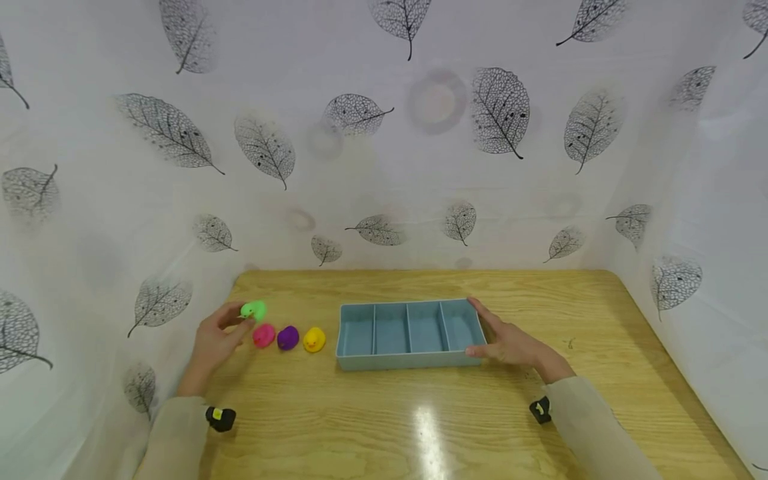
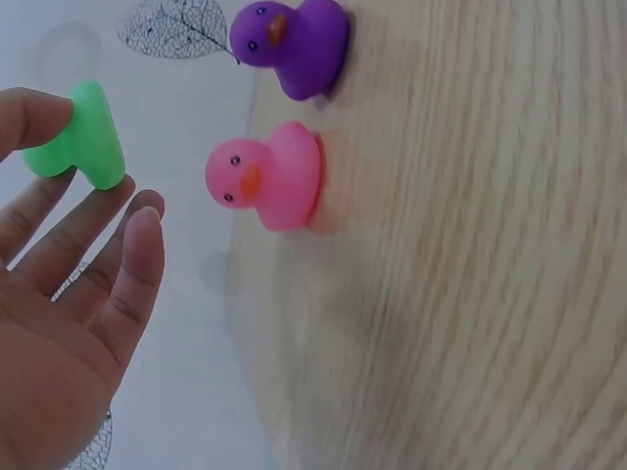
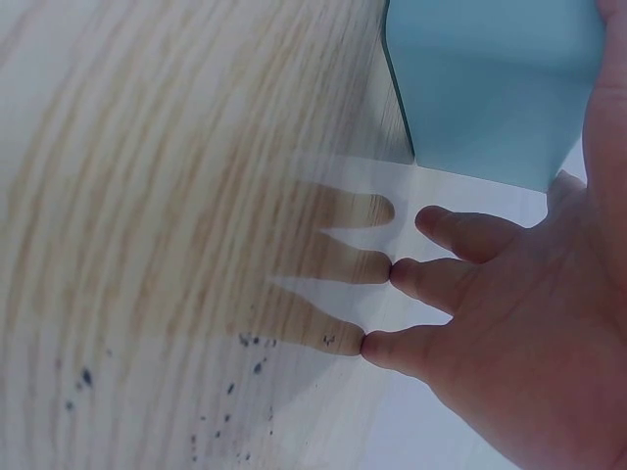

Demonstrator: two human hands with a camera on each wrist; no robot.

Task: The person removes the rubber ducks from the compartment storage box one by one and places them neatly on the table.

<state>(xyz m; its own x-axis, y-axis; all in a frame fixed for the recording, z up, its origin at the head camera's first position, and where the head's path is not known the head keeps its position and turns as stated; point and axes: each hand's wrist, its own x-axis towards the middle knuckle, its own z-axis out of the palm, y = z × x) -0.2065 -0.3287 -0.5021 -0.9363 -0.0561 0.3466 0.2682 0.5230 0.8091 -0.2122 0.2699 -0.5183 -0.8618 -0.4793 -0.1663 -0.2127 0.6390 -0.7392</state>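
Observation:
My left hand (image 1: pixel 217 337) pinches a green rubber duck (image 1: pixel 255 311) between thumb and fingers, held up over the left side of the table. In the left wrist view the duck is partly covered by a fingertip. Just below it in the head view, a pink rubber duck (image 1: pixel 264 336), a purple one (image 1: pixel 288 339) and a yellow one (image 1: pixel 315 340) stand in a row. A blue-grey tray (image 1: pixel 408 362) with several compartments lies to their right. My right hand (image 1: pixel 513 344) holds the tray's right end, thumb at the front corner and index finger at the back corner; its other fingers spread beside it.
The wooden table (image 1: pixel 336 427) ends at pale leaf-print sheeting (image 1: pixel 396 167) at the back and on both sides. Wrist cameras (image 1: pixel 221 419) sit on both cuffs. Small dark specks (image 3: pixel 245 367) mark the tabletop near the right hand.

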